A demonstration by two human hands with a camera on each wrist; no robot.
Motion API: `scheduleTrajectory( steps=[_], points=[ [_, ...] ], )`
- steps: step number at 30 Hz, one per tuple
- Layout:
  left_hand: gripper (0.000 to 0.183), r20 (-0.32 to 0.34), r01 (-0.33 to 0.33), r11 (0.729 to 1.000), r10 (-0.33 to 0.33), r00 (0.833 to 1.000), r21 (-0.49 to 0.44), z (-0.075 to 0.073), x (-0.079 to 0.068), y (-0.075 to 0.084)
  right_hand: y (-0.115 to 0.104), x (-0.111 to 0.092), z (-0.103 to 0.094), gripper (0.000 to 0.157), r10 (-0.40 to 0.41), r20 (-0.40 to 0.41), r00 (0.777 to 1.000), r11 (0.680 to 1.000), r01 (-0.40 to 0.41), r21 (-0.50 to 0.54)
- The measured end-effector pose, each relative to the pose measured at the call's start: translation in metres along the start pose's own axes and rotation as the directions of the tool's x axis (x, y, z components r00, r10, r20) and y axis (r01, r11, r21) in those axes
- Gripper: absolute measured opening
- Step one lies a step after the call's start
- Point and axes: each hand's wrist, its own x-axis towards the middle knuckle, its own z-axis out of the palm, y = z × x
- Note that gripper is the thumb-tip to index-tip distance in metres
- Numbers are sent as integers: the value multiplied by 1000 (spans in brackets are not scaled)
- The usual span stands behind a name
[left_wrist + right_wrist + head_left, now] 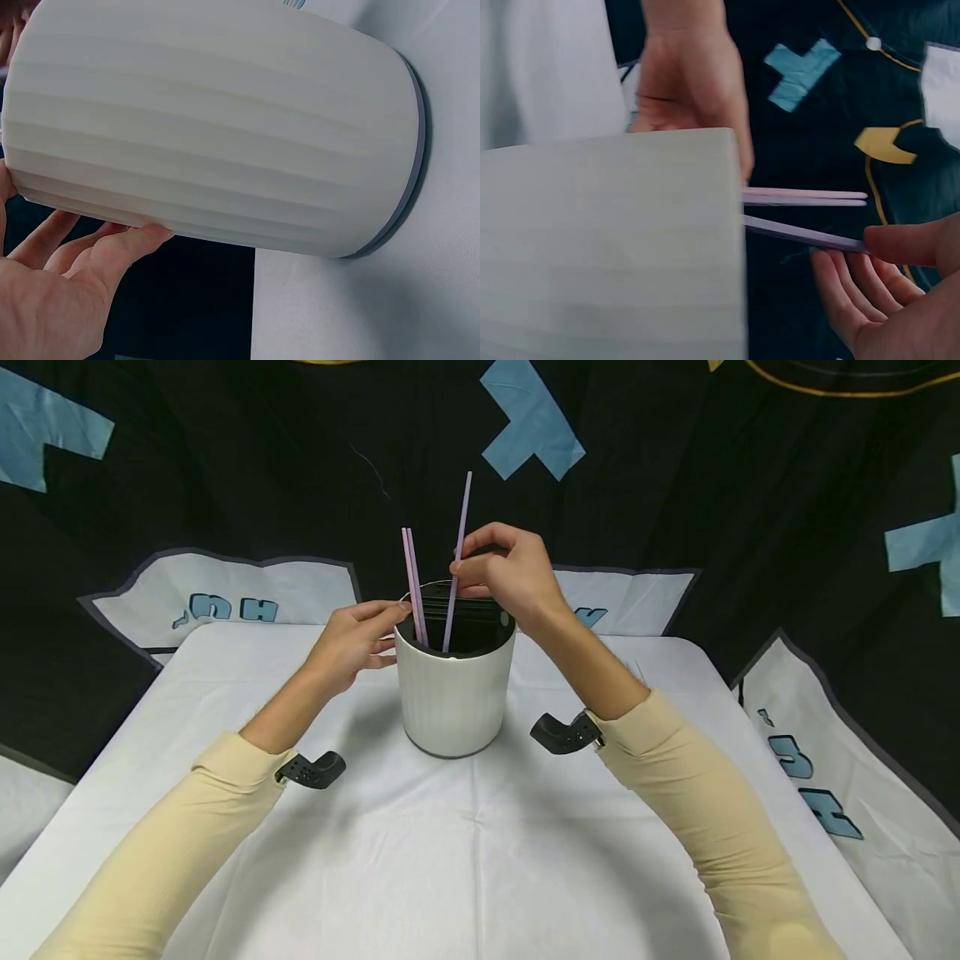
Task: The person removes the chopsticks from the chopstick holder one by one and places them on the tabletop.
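Note:
A white ribbed bin (455, 702) with a dark inside stands on the table. My left hand (358, 639) holds the bin's left rim, fingertips against its outer side. In the left wrist view the fingers of this hand (71, 281) partly pass behind the bin wall (210, 135). Above the opening, my right hand (510, 572) pinches a lilac straw (462, 510) between thumb and fingers. Its lower end goes down inside the bin. Two more straws, a pink one (406, 552) and a lilac one (414, 568), lean upright at the left of the opening. Their lower ends are hidden.
A white cloth (472, 860) covers the table under the bin. Behind it hangs a black cloth backdrop (300, 460) with blue patches (528, 422). A thin wire-like hoop (431, 583) shows at the bin's far rim. Black wrist devices (566, 733) sit on both forearms.

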Motion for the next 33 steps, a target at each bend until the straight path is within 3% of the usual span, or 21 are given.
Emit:
scheduleTrajectory(
  steps=[12,19,25,33],
  points=[
    [52,4,-6,1000,6,1000,6,-2,0,1,-34,-6,-42,12,-39,-149,988,980,67,186],
    [53,4,-4,1000,3,1000,17,-3,0,1,-36,-10,-68,14,22,-197,980,963,32,266],
    [54,1,1,1000,-1,1000,18,-4,0,0,-20,-15,-84,18,102,-193,976,973,-57,223],
    [54,6,2,1000,-2,1000,19,-5,-1,-1,29,-15,-107,20,212,-186,959,974,-193,118]
  ],
)
